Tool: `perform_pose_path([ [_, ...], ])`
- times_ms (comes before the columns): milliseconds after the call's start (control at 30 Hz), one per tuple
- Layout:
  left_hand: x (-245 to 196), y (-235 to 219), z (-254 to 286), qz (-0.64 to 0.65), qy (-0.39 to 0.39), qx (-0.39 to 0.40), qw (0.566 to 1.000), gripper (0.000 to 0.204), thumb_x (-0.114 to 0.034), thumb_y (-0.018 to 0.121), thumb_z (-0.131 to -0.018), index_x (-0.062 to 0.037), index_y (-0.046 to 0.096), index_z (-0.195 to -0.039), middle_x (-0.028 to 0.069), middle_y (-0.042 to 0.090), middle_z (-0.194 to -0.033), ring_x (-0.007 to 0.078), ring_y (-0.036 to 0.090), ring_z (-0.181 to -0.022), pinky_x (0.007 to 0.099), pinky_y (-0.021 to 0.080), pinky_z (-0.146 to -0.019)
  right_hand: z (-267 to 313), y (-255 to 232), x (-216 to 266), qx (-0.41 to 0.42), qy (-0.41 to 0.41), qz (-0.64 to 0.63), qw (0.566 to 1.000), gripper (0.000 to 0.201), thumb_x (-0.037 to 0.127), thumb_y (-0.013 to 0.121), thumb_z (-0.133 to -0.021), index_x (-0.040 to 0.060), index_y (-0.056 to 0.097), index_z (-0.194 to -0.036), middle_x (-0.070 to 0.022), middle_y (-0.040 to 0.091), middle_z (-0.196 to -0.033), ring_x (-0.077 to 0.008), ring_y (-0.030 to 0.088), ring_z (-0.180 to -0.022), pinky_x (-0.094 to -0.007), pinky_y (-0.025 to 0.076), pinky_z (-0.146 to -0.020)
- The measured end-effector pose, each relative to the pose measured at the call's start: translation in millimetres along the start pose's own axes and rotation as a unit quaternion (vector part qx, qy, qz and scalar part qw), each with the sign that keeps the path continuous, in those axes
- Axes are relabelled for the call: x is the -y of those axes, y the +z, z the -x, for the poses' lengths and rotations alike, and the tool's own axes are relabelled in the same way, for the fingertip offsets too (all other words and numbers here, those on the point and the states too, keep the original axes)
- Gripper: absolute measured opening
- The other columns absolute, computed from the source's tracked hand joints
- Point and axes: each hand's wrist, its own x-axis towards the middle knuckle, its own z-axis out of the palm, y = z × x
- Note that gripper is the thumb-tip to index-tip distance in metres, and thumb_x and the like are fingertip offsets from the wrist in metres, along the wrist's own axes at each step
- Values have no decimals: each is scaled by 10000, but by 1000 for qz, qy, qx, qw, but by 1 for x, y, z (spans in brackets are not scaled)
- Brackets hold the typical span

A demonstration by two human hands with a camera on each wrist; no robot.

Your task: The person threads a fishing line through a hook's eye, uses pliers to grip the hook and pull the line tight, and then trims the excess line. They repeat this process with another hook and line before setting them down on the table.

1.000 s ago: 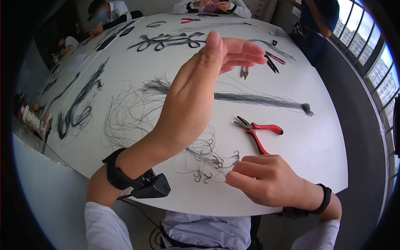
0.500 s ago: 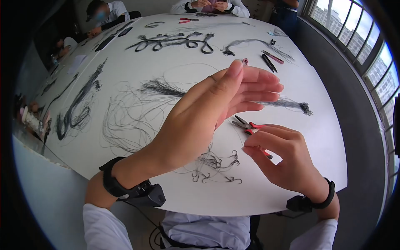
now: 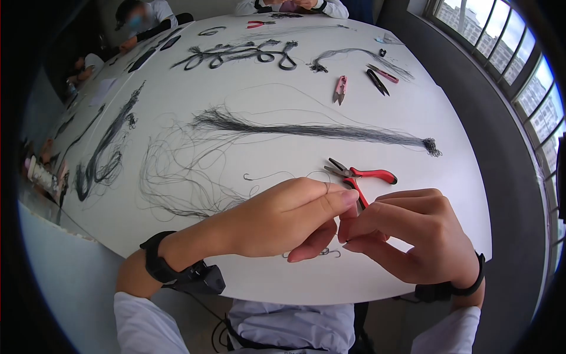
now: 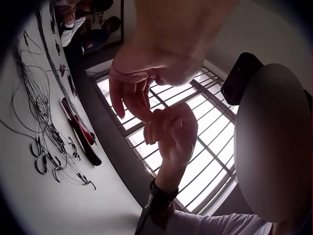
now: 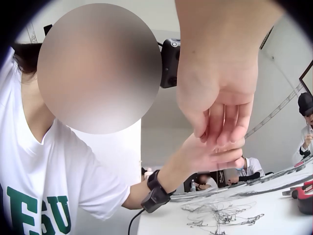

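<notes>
In the head view my left hand (image 3: pixel 295 215) and right hand (image 3: pixel 413 236) meet over the near part of the table. A thin dark fishing line crosses my left index finger, and the left thumb presses down by it. My right thumb and index finger pinch a thin bit of line, its end mostly hidden between the fingertips. Beneath the hands lie fish hooks (image 4: pixel 41 164) on tangled lines, largely covered in the head view. Red-handled pliers (image 3: pixel 377 174) lie just beyond the right hand, jaws pointing left.
A long bundle of dark line (image 3: pixel 330 133) stretches across the table (image 3: pixel 283 283). Pink thread snips (image 3: pixel 340 88), black snips (image 3: pixel 377 82) and a looped bundle (image 3: pixel 236 56) lie farther back. Loose strands (image 3: pixel 177 171) spread leftward. Other people sit at the far side.
My left hand has come down from its raised, spread pose to meet the right hand. The right hand has lifted from beside the hooks, pinching a thin line. The pink snips are uncovered.
</notes>
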Motion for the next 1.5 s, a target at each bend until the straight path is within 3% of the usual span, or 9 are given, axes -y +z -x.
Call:
perform_pose_path([
  [100, 9, 3, 3, 55, -6, 73, 996, 472, -331, 258, -944, 19, 530, -781, -15, 369, -440, 61, 286, -391, 221, 268, -426, 2, -2, -4, -2, 24, -25, 999, 137, 29, 674, -729, 34, 569, -817, -59, 573, -602, -199, 555, -498, -287, 415, -447],
  [267, 7, 6, 5, 79, -29, 119, 989, 452, -295, 303, -898, 36, 543, -703, -35, 323, -403, 51, 267, -387, 212, 245, -417, 3, -7, -13, 25, 44, -49, 998, 131, 5, 665, -731, 39, 579, -823, -67, 593, -638, -201, 568, -522, -281, 431, -475],
  [467, 5, 9, 7, 96, -14, 129, 987, 395, -236, 312, -907, 54, 549, -783, -30, 338, -417, 47, 261, -382, 208, 241, -415, 6, -6, -16, -1, 41, -72, 997, 131, -20, 646, -728, 36, 591, -833, -75, 589, -645, -221, 581, -561, -282, 442, -505],
  [667, 4, 10, 8, 98, -20, 112, 989, 355, -196, 307, -907, 55, 551, -845, -13, 398, -441, 40, 297, -386, 202, 259, -416, 8, -6, -14, -16, -12, 6, 1000, 162, -28, 646, -712, 22, 598, -859, -84, 588, -654, -232, 578, -560, -298, 446, -498],
  [833, 12, 11, 5, 124, 29, 84, 988, 346, -166, 293, -910, 64, 547, -861, 83, 552, -572, 86, 444, -425, 201, 364, -431, 7, -4, -15, -48, -54, 27, 997, 178, -48, 641, -679, 5, 590, -841, -72, 542, -632, -212, 535, -528, -304, 430, -478],
  [1167, 21, 14, 0, 160, 78, 22, 984, 325, -145, 302, -915, 52, 544, -823, 80, 543, -555, 108, 487, -431, 219, 363, -401, 0, 3, -23, -87, -71, 57, 992, 218, -68, 647, -656, 21, 606, -850, -75, 545, -629, -215, 552, -553, -304, 435, -484],
  [1367, 17, 16, -3, 189, 111, -35, 975, 333, -198, 313, -910, 14, 524, -764, 61, 481, -473, 105, 463, -410, 218, 345, -399, -3, 1, -29, -58, -28, 59, 996, 278, -100, 623, -686, 10, 593, -940, -94, 605, -726, -194, 601, -617, -264, 474, -540],
  [1467, 12, 8, -8, 234, 169, -132, 948, 294, -220, 309, -913, -33, 443, -729, 48, 432, -458, 113, 366, -371, 242, 340, -400, -9, 7, -33, -126, 163, -213, 955, 339, -4, 552, -829, -16, 470, -1158, -126, 580, -1081, -145, 616, -751, -246, 495, -575],
  [1500, 8, 5, -13, 271, 175, -169, 931, 281, -221, 304, -917, -39, 436, -749, 42, 421, -462, 116, 356, -371, 244, 343, -406, -7, 13, -37, -63, 221, -305, 924, 327, 19, 550, -842, -28, 471, -1156, -134, 578, -1089, -149, 617, -757, -248, 499, -583],
])
